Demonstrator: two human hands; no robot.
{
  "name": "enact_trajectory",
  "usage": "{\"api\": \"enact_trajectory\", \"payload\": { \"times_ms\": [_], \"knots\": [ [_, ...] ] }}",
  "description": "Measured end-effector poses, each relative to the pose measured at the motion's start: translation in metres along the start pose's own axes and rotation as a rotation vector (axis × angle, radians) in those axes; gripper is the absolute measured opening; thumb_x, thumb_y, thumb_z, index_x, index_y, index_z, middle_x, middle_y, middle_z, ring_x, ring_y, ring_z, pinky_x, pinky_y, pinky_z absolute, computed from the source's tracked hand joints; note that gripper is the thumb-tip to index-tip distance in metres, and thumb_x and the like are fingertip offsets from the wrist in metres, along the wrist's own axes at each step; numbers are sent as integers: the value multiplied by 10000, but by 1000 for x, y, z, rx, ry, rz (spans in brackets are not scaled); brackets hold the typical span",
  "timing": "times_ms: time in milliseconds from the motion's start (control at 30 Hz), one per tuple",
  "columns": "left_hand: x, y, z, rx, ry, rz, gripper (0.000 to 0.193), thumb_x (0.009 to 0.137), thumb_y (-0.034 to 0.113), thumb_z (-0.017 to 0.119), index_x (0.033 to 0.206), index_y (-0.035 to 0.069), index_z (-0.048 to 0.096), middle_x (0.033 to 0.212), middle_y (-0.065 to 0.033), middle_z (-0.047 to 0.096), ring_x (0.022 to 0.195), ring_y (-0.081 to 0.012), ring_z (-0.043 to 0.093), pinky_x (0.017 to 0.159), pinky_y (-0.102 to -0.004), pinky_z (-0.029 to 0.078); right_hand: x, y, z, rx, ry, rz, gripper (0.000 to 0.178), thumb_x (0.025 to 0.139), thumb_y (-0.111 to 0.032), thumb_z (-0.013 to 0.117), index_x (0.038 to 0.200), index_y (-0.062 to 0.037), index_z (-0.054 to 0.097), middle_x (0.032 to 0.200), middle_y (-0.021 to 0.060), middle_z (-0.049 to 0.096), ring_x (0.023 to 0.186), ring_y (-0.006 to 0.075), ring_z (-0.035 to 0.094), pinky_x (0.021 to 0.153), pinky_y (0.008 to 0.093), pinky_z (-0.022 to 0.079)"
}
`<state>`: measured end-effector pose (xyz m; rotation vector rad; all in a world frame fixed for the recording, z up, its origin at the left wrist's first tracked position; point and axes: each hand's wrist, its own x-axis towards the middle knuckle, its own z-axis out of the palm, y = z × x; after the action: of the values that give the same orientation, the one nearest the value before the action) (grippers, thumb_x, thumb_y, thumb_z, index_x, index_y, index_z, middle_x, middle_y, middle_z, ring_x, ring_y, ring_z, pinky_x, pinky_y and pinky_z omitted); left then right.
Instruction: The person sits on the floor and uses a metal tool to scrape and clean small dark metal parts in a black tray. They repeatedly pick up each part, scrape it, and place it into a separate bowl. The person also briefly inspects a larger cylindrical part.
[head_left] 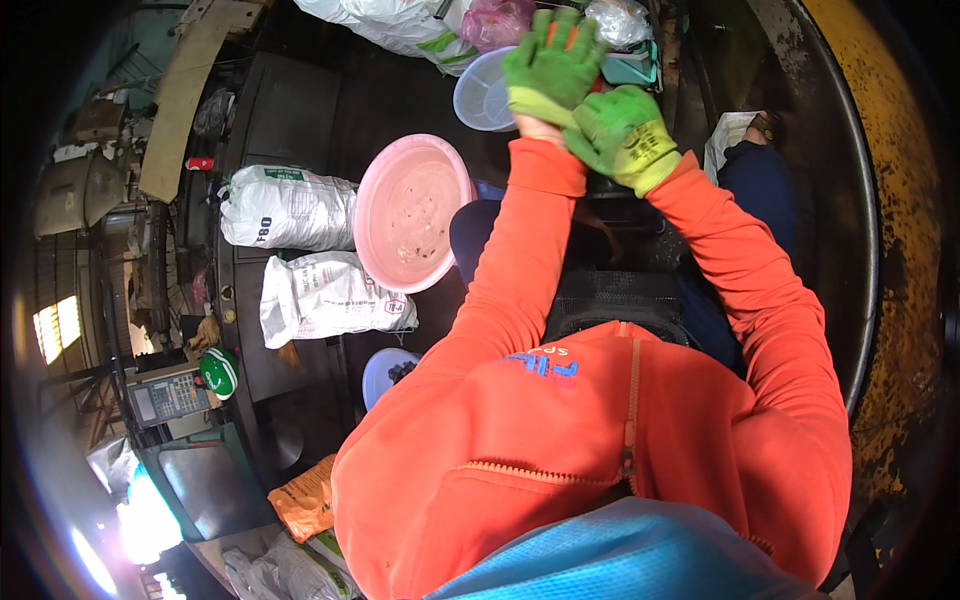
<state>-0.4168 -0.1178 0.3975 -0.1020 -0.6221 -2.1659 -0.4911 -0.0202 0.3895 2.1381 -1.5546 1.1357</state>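
Both of my hands wear green work gloves with yellow cuffs. My left hand (552, 72) is raised at the top, its fingers spread apart and nothing in them. My right hand (618, 138) closes at the left wrist, its fingers on the yellow cuff of the left glove (535, 103), where bare skin shows just below. A pale blue plastic basket (482, 92) stands right beside the left hand. Behind the gloves, a green plastic container (632, 68) is partly hidden.
Left of my knees is a pink basin (410, 225) with dark bits inside. White sacks (290, 208) lie beyond it. A light blue bowl (378, 375) sits near my left elbow. Far left is a keypad panel (168, 398). A worn yellow surface (905, 250) curves along the right.
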Motion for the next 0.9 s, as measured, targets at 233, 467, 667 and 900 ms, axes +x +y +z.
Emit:
{"api": "enact_trajectory", "payload": {
  "times_ms": [233, 467, 667, 900],
  "knots": [
    [-2, -6, -24, 949, 285, 24, 333, 868, 258, 560, 1127, 51, 593, 1037, -101, 640, 948, -244, 608, 818, -355, 483, -5, 8, 8, 568, 166, 441, 310, 788, -169, 650, 1064, -35, 611, 975, 128, 625, 823, 244, 624, 727, 327, 495],
    [-30, 2, -11, 2103, -96, -68, 401, 824, 220, 574, 1214, 127, 575, 1129, -73, 640, 997, -218, 612, 848, -315, 459, -10, 18, 2, 380, -111, 444, 385, 836, -350, 592, 1078, -52, 622, 985, 140, 631, 859, 291, 604, 799, 351, 467],
    [-34, 5, -20, 2376, -75, -204, 332, 779, 209, 588, 1097, 116, 604, 1011, -172, 632, 975, -351, 583, 789, -428, 463, -8, 39, 12, 517, -464, 608, 364, 828, -366, 576, 978, -41, 639, 866, 151, 629, 793, 293, 588, 726, 374, 447],
    [-42, 3, -66, 2154, -190, 13, 283, 812, 208, 529, 1054, 89, 612, 1041, -175, 625, 971, -334, 580, 815, -411, 457, -8, 32, 22, 677, -448, 677, 270, 814, -264, 581, 923, -27, 650, 818, 106, 630, 752, 184, 571, 705, 324, 453]
  ]
}}
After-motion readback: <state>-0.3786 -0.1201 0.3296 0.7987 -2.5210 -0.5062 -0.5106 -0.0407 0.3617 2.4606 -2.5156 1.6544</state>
